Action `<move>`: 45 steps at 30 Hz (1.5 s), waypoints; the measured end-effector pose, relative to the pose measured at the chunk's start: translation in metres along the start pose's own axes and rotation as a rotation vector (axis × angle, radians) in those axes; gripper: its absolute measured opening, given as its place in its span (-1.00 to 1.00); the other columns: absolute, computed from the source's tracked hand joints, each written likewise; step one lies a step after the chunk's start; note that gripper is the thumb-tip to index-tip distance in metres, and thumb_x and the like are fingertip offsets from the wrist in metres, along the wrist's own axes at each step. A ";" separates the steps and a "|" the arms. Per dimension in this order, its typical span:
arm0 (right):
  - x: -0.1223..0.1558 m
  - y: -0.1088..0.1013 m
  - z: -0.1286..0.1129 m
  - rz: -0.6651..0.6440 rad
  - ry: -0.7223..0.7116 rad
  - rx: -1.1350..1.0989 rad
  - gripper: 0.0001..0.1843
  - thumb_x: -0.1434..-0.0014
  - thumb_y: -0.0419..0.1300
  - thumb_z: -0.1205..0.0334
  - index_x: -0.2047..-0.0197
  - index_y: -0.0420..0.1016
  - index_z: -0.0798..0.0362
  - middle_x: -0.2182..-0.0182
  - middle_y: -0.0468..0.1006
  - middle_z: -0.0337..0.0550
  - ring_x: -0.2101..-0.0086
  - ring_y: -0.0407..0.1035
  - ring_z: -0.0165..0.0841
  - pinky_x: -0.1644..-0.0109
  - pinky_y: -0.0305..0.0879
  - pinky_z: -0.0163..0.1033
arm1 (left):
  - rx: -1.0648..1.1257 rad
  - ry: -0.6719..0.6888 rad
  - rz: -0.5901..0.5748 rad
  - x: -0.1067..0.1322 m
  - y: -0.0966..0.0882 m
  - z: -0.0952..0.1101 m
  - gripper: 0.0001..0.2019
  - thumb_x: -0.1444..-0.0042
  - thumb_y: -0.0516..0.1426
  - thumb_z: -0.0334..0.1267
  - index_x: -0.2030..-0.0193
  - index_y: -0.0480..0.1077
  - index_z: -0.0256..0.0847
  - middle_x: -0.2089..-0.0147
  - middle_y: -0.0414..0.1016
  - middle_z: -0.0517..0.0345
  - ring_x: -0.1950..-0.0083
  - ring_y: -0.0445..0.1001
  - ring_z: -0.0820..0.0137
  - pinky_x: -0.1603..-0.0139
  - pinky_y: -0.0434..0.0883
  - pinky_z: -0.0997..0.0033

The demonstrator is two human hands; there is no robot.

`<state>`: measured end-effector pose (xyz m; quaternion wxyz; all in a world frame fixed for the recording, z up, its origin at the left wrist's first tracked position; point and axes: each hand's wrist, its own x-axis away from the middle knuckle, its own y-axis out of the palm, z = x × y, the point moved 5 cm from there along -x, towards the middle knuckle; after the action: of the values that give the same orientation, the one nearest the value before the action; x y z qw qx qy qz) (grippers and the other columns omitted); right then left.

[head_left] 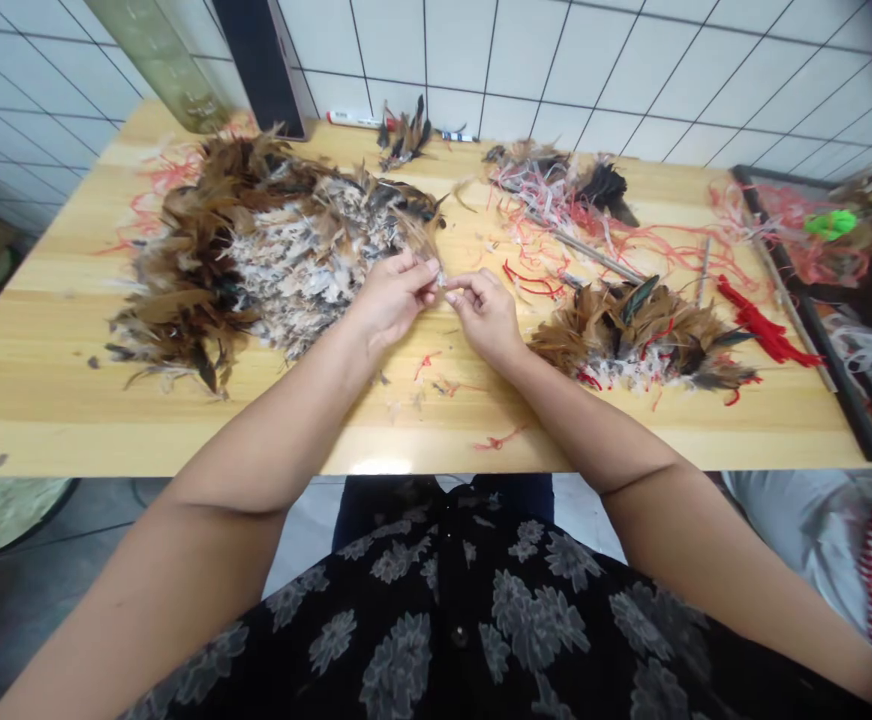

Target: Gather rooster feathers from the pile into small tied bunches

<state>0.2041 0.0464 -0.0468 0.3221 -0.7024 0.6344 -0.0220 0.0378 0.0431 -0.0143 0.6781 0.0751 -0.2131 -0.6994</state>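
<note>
My left hand (400, 290) pinches a small brown feather (425, 243) between thumb and fingertips, with its pale quill end pointing toward my other hand. Right at that quill end, my right hand (485, 312) has its thumb and index finger pressed together; whatever they grip is too small to make out. Left of my hands spreads a large heap of brown and black feathers (203, 200) with whitish bases in the middle. Beside my right wrist lies a fan of tied brown feathers (631, 325) with white quills and bits of red yarn.
Red yarn (766, 325) lies at the right, near a black-edged tray (841, 370). Behind are tangled pink and white strips (548, 195), a thin stick (601, 255), a small feather bunch (406, 135) and a red-and-white marker (350, 119). A dark upright box (260, 65) stands against the tiled wall.
</note>
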 end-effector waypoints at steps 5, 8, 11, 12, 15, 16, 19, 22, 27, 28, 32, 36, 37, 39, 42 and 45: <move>0.000 -0.005 -0.001 0.015 0.086 -0.086 -0.86 -0.47 0.52 0.32 0.20 0.77 0.03 0.27 0.54 -0.22 0.25 0.39 -0.28 -0.06 0.50 -0.10 | 0.021 -0.094 -0.031 0.004 0.006 -0.004 -0.51 -0.49 0.46 -0.64 0.46 0.49 -0.25 0.44 0.49 0.16 0.46 0.45 0.54 0.41 0.41 0.67; 0.001 -0.007 -0.001 0.012 0.128 -0.169 -0.80 -0.44 0.53 0.22 0.26 0.73 0.00 0.30 0.55 -0.24 0.29 0.34 -0.31 -0.02 0.49 -0.13 | 0.016 -0.093 -0.057 0.005 0.008 -0.005 -0.51 -0.47 0.48 -0.66 0.46 0.49 -0.25 0.44 0.48 0.17 0.46 0.44 0.53 0.38 0.42 0.66; 0.002 -0.009 -0.001 0.006 0.143 -0.229 -0.73 -0.39 0.55 0.04 0.29 0.71 -0.03 0.29 0.61 -0.21 0.29 0.34 -0.33 0.01 0.48 -0.14 | 0.040 -0.100 -0.084 0.005 0.007 -0.006 -0.53 -0.47 0.45 -0.65 0.45 0.51 -0.25 0.43 0.48 0.16 0.43 0.45 0.51 0.38 0.43 0.64; 0.003 -0.010 -0.002 0.009 0.147 -0.248 -0.67 -0.35 0.59 -0.06 0.30 0.72 -0.03 0.30 0.63 -0.21 0.29 0.35 -0.33 0.01 0.48 -0.13 | 0.049 -0.098 -0.090 0.005 0.007 -0.006 -0.54 -0.46 0.45 -0.65 0.46 0.51 -0.25 0.43 0.48 0.16 0.43 0.45 0.50 0.38 0.42 0.64; 0.003 -0.009 -0.005 -0.004 0.201 -0.344 -0.37 -0.16 0.69 -0.45 0.30 0.72 -0.04 0.30 0.69 -0.20 0.25 0.43 -0.30 -0.04 0.49 -0.10 | 0.068 -0.080 -0.100 0.004 0.006 -0.006 -0.55 -0.41 0.47 -0.63 0.46 0.52 -0.24 0.44 0.47 0.17 0.43 0.44 0.49 0.38 0.42 0.63; 0.003 -0.007 -0.005 -0.018 0.242 -0.395 -0.28 -0.06 0.72 -0.55 0.31 0.71 -0.05 0.30 0.71 -0.20 0.23 0.46 -0.29 -0.06 0.51 -0.10 | 0.072 -0.070 -0.101 0.004 0.005 -0.005 -0.56 -0.41 0.47 -0.63 0.46 0.52 -0.24 0.44 0.47 0.17 0.42 0.44 0.49 0.38 0.42 0.62; 0.002 -0.003 -0.005 -0.052 0.375 -0.558 -0.17 0.18 0.82 -0.58 0.31 0.69 -0.05 0.30 0.77 -0.24 0.20 0.53 -0.31 -0.12 0.56 -0.13 | 0.051 -0.029 -0.110 0.003 0.003 -0.004 -0.57 -0.39 0.50 -0.60 0.46 0.54 -0.23 0.43 0.48 0.16 0.42 0.42 0.49 0.36 0.41 0.61; 0.001 -0.004 -0.009 -0.077 0.430 -0.648 -0.19 0.26 0.89 -0.46 0.32 0.71 -0.01 0.33 0.74 -0.28 0.24 0.51 -0.38 -0.04 0.54 -0.21 | -0.019 0.037 -0.150 0.001 0.001 -0.004 -0.53 -0.25 0.72 -0.41 0.43 0.56 -0.21 0.40 0.49 0.19 0.39 0.38 0.47 0.33 0.41 0.58; -0.003 -0.009 -0.022 -0.206 0.445 -0.693 -0.18 0.36 0.90 -0.46 0.37 0.71 -0.02 0.46 0.55 -0.32 0.33 0.40 -0.39 0.19 0.39 -0.23 | -0.098 0.148 -0.205 -0.004 0.001 -0.007 -0.40 0.01 0.90 -0.02 0.39 0.62 -0.18 0.38 0.49 0.22 0.34 0.35 0.40 0.28 0.37 0.49; -0.004 -0.010 -0.024 -0.206 0.453 -0.691 -0.16 0.41 0.90 -0.47 0.39 0.70 -0.03 0.49 0.50 -0.34 0.34 0.37 -0.39 0.21 0.36 -0.22 | -0.105 0.166 -0.210 -0.005 0.002 -0.008 -0.40 0.02 0.90 0.01 0.39 0.63 -0.18 0.37 0.49 0.21 0.32 0.35 0.39 0.27 0.36 0.46; -0.007 -0.015 -0.024 -0.189 0.453 -0.671 -0.11 0.48 0.91 -0.50 0.52 0.54 -0.06 0.54 0.44 -0.35 0.41 0.23 -0.44 0.24 0.26 -0.21 | -0.129 0.218 -0.226 -0.005 0.008 -0.010 -0.46 -0.12 0.85 -0.02 0.37 0.64 -0.18 0.33 0.53 0.17 0.26 0.42 0.31 0.17 0.38 0.39; -0.009 -0.016 -0.015 -0.170 0.416 -0.654 -0.13 0.36 0.90 -0.49 0.51 0.49 -0.09 0.52 0.46 -0.30 0.40 0.23 -0.40 0.24 0.23 -0.16 | -0.196 0.202 -0.199 -0.004 0.012 -0.007 -0.51 -0.25 0.79 -0.21 0.38 0.60 -0.20 0.35 0.49 0.19 0.27 0.40 0.31 0.17 0.33 0.36; -0.010 -0.016 -0.012 -0.157 0.411 -0.647 -0.15 0.32 0.89 -0.50 0.48 0.52 -0.10 0.52 0.46 -0.30 0.41 0.20 -0.40 0.26 0.18 -0.16 | -0.210 0.202 -0.182 -0.004 0.012 -0.003 -0.53 -0.26 0.77 -0.28 0.37 0.59 -0.21 0.35 0.49 0.20 0.27 0.40 0.32 0.16 0.34 0.35; -0.012 -0.015 -0.006 -0.124 0.412 -0.641 -0.14 0.30 0.87 -0.53 0.43 0.54 -0.09 0.53 0.41 -0.34 0.45 0.09 -0.44 0.32 0.01 -0.19 | -0.250 0.238 -0.134 -0.004 0.009 0.010 -0.60 -0.28 0.71 -0.48 0.34 0.61 -0.22 0.31 0.56 0.18 0.24 0.48 0.31 0.09 0.39 0.35; -0.014 -0.014 0.002 -0.058 0.429 -0.647 -0.11 0.34 0.85 -0.58 0.40 0.56 -0.08 0.55 0.32 -0.41 0.48 -0.06 -0.49 0.35 -0.24 -0.19 | -0.406 0.371 -0.018 0.003 -0.001 0.042 -0.69 -0.36 0.53 -0.68 0.26 0.67 -0.24 0.20 0.67 0.13 0.12 0.61 0.27 -0.06 0.46 0.34; -0.016 -0.008 0.004 -0.041 0.383 -0.634 -0.10 0.30 0.81 -0.62 0.39 0.56 -0.06 0.49 0.41 -0.36 0.44 0.05 -0.48 0.32 -0.14 -0.21 | -0.625 0.489 0.130 0.017 -0.013 0.081 -0.73 -0.46 0.46 -0.63 0.17 0.70 -0.16 0.17 0.66 0.16 0.05 0.70 0.18 -0.14 0.52 0.24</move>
<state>0.2100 0.0619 -0.0398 -0.0367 -0.7631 0.6441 0.0383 -0.0067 0.0420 0.0565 0.7418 0.0159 0.1732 -0.6476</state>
